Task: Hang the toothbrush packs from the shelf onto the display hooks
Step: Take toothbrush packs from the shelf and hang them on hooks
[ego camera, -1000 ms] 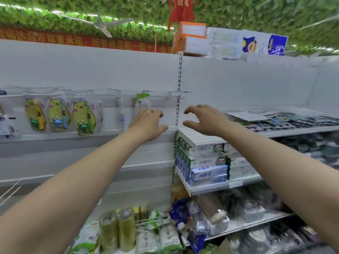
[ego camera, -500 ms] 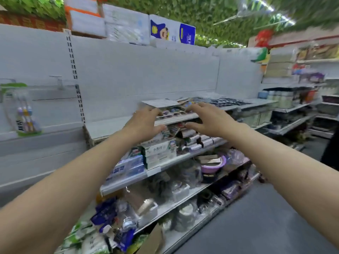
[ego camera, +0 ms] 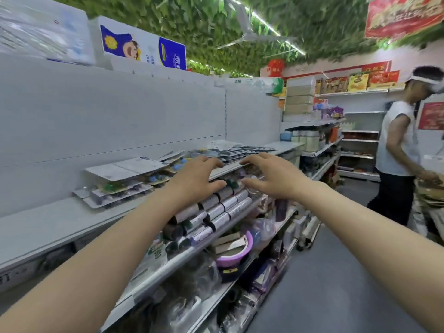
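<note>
Right now I am looking along a shop aisle, with both of my bare arms stretched out ahead of me. My left hand (ego camera: 194,182) hangs palm down in front of the long white shelf (ego camera: 48,224). Its fingers are loosely spread and slightly bent, and they hold nothing. Its fingertips lie at the shelf's front edge, and I cannot tell whether they touch it. My right hand (ego camera: 272,180) is just beside it, also palm down with its fingers spread and empty, and its thumb points towards the left hand. The toothbrush packs (ego camera: 120,181) lie flat on that shelf in loose, overlapping heaps. The nearest heap is to the left of my left hand, with white card backs on top. More packs run along the shelf behind both hands. On the shelf below, under my hands, dark rolls (ego camera: 223,205) with pale labels are stacked on their sides, and their print is too blurred to read. Lower still, a purple basin (ego camera: 240,253) sits among wrapped goods. On top of the white back panel stands a tissue pack (ego camera: 141,50) printed with a cartoon child. Green leaves (ego camera: 312,32) cover the ceiling, with a white fan (ego camera: 247,37) and a red banner (ego camera: 403,16) hanging beneath them. At the far right of the aisle, a person (ego camera: 396,150) in a white sleeveless top bends over some goods.
</note>
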